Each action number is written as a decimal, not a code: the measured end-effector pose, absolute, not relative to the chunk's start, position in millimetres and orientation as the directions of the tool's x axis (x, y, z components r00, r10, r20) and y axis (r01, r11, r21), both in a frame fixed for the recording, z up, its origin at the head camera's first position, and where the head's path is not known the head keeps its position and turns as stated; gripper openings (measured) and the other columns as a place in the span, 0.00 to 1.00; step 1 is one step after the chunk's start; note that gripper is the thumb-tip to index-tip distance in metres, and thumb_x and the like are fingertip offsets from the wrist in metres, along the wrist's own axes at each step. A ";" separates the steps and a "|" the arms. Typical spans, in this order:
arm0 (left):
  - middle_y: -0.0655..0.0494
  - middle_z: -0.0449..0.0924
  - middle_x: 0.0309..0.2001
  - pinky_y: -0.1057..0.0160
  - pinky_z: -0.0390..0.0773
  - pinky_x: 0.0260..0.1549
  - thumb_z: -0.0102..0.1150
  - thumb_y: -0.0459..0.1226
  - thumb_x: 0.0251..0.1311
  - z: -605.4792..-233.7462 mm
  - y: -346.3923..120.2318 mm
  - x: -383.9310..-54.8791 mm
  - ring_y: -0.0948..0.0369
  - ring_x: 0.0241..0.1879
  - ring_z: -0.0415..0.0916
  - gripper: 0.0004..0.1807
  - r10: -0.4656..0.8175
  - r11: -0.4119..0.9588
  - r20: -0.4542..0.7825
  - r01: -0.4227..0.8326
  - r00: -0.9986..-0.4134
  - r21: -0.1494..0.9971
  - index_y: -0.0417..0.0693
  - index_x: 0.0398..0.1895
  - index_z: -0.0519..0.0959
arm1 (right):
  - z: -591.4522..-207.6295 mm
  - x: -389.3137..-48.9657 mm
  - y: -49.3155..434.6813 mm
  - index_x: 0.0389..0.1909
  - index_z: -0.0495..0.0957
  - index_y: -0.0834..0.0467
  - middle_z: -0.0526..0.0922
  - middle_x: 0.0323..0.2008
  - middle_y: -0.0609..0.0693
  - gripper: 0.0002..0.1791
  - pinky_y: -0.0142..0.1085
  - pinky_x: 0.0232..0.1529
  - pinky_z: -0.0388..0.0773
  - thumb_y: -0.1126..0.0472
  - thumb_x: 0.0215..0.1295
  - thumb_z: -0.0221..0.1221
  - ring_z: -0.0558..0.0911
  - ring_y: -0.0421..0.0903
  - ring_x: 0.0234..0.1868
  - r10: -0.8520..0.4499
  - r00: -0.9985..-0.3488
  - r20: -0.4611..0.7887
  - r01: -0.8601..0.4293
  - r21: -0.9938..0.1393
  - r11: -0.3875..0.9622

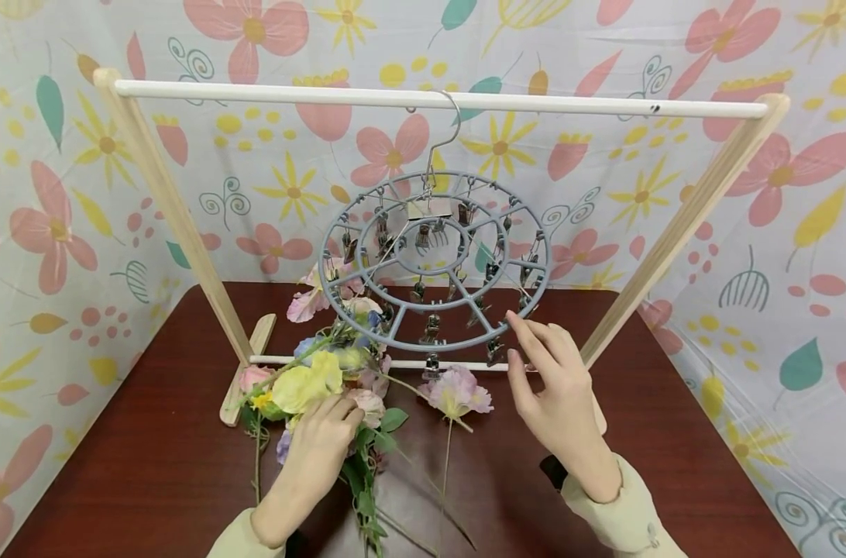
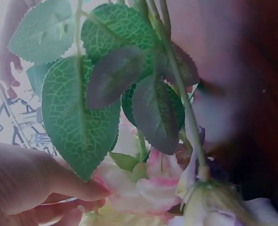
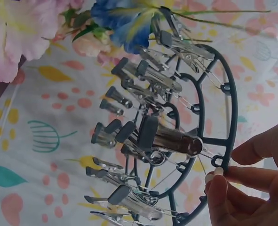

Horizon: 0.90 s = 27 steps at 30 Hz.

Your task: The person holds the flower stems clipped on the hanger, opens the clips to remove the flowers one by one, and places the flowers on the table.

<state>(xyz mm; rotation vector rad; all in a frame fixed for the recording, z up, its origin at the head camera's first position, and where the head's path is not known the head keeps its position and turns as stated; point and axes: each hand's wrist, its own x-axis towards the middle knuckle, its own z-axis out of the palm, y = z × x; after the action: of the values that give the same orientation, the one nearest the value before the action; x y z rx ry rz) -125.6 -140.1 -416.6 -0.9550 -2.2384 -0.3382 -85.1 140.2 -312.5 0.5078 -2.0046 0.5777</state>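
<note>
A round grey clip hanger [image 1: 473, 298] hangs tilted by its metal hook [image 1: 456, 116], with several metal clips [image 3: 169, 136] dangling from its rings. My right hand [image 1: 555, 387] is at the ring's near right edge. In the right wrist view, its thumb and fingers pinch the dark outer rim beside a clip. My left hand [image 1: 321, 434] is curled into a heap of artificial flowers, between a pale yellow flower [image 1: 307, 384] and a pink-white rose [image 2: 143, 190]. Green leaves [image 2: 82, 117] stand before the left wrist camera. Which stem its fingers hold is hidden.
A wooden rack with a white top bar [image 1: 290, 94] stands on the dark red table [image 1: 137, 434]. One lilac flower [image 1: 458, 394] with a long stem lies right of the heap. Blue flowers [image 3: 129, 23] are close under the hanger. A flower-patterned curtain [image 1: 46, 256] hangs behind.
</note>
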 end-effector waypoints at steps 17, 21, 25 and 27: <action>0.54 0.81 0.29 0.64 0.74 0.21 0.64 0.24 0.40 -419.9 -139.9 -120.9 0.59 0.27 0.76 0.14 0.496 0.550 0.768 0.831 -0.405 0.083 0.44 0.33 0.82 | -315.0 -89.2 155.5 0.64 0.73 0.56 0.80 0.45 0.60 0.32 0.25 0.33 0.71 0.74 0.56 0.58 0.76 0.50 0.37 -0.046 -0.544 0.838 -0.440 -0.238 0.866; 0.54 0.79 0.27 0.67 0.71 0.20 0.49 0.29 0.62 -416.7 -137.9 -120.4 0.61 0.25 0.74 0.11 0.475 0.541 0.784 0.835 -0.399 0.098 0.42 0.34 0.84 | -316.6 -92.4 161.1 0.65 0.71 0.55 0.79 0.44 0.61 0.34 0.26 0.30 0.70 0.75 0.55 0.59 0.74 0.46 0.33 -0.034 -0.563 0.826 -0.413 -0.245 0.877; 0.54 0.78 0.27 0.66 0.74 0.22 0.34 0.34 0.71 -416.3 -137.3 -119.5 0.60 0.26 0.75 0.23 0.474 0.536 0.792 0.840 -0.384 0.087 0.40 0.31 0.83 | -318.5 -96.1 166.8 0.67 0.70 0.54 0.79 0.46 0.61 0.35 0.28 0.31 0.71 0.75 0.55 0.59 0.74 0.44 0.28 -0.028 -0.594 0.804 -0.388 -0.256 0.886; 0.53 0.79 0.28 0.64 0.77 0.25 0.33 0.35 0.71 -417.3 -137.6 -118.9 0.59 0.29 0.77 0.24 0.479 0.521 0.799 0.850 -0.364 0.075 0.40 0.31 0.83 | -319.9 -97.6 169.5 0.67 0.69 0.54 0.79 0.47 0.61 0.36 0.29 0.32 0.70 0.75 0.55 0.59 0.74 0.44 0.25 -0.022 -0.612 0.791 -0.377 -0.267 0.887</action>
<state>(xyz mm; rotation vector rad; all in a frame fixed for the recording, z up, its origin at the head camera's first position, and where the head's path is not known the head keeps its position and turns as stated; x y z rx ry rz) -118.9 -137.6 -417.3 -1.0805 -2.0168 -0.6355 -97.6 169.5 -319.9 0.2856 -2.1832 0.5214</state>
